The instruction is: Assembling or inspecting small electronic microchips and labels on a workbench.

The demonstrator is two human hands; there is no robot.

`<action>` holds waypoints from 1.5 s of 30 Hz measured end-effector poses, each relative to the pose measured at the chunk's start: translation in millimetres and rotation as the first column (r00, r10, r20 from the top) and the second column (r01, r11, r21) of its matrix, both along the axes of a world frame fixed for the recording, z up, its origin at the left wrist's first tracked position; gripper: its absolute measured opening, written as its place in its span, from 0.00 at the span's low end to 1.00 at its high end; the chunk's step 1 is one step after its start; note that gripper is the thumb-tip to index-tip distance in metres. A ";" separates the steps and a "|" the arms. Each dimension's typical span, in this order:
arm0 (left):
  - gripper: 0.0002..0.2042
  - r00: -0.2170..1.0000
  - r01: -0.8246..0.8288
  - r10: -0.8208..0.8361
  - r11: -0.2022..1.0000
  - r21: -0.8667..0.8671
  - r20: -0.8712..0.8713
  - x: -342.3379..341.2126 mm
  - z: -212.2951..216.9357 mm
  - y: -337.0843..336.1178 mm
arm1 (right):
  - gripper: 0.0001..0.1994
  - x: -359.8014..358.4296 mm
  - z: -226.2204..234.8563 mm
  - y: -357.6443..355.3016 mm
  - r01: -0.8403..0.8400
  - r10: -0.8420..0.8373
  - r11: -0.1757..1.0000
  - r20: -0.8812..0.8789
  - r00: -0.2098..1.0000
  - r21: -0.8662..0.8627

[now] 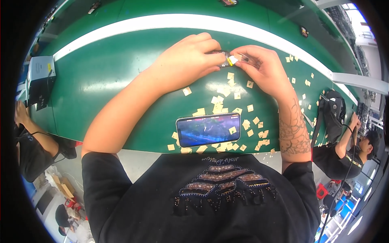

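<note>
My left hand (187,60) and my right hand (263,67) meet over the green table (101,77), pinching a small dark part (222,54) with a yellow tab (232,60) between their fingertips. The left fingers cover most of the part; the right thumb and forefinger grip its yellow end. Several small tan paper squares (221,99) lie scattered just below the hands. A phone (208,129) with a lit screen lies flat near the table's front edge, with one tan square on its glass.
A white stripe (170,22) crosses the table behind the hands. A grey box (39,79) stands at the left edge. A black bag (333,111) sits at the right edge, beside a seated person (352,156). Another person (28,141) sits at the left.
</note>
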State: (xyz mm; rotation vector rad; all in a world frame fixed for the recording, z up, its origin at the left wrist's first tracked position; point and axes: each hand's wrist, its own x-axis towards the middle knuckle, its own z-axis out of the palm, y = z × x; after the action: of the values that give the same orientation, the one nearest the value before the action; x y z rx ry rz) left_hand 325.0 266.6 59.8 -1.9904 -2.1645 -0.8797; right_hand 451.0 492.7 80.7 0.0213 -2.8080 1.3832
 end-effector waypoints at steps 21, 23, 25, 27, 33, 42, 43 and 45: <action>0.20 0.972 -0.032 0.026 0.999 0.025 0.232 3.2 2.4 1.0 | 0.11 -0.9 -7.8 -24.1 0.079 -0.064 0.993 -0.158 0.985 0.090; 0.20 0.973 -0.035 0.029 0.999 0.024 0.229 2.8 1.8 1.2 | 0.12 -0.4 -13.9 -23.3 0.090 -0.083 0.995 -0.148 0.986 0.044; 0.20 0.974 -0.033 0.025 0.999 0.030 0.225 2.0 1.7 1.4 | 0.11 0.0 -18.1 -23.0 0.128 -0.130 0.991 -0.133 0.983 -0.025; 0.20 0.975 -0.035 0.027 0.999 0.034 0.221 1.8 1.2 0.5 | 0.10 0.3 -10.4 -28.1 0.141 -0.139 0.990 -0.118 0.983 0.012; 0.22 0.974 -0.053 0.042 0.998 0.042 0.224 4.5 2.7 0.6 | 0.09 1.2 -5.5 -37.8 0.182 -0.156 0.972 -0.176 0.972 0.149; 0.16 0.982 -0.040 0.034 0.999 0.029 0.184 5.3 -2.9 -0.5 | 0.06 3.2 -5.0 -35.6 0.225 -0.188 0.958 -0.206 0.961 0.177; 0.14 0.987 -0.035 0.030 0.999 0.030 0.155 5.2 -2.8 -1.7 | 0.08 5.7 -5.8 -32.9 0.259 -0.232 0.960 -0.222 0.947 0.102; 0.12 0.991 -0.019 0.016 1.000 0.022 0.136 9.3 -0.4 -2.3 | 0.09 10.2 -8.6 -25.7 0.247 -0.225 0.965 -0.203 0.953 0.088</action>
State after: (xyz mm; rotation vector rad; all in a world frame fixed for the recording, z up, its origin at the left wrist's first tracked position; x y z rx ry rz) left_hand 334.3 264.3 59.4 -1.9511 -2.2260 -1.0621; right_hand 461.2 467.1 72.1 -0.1666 -2.6232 1.1064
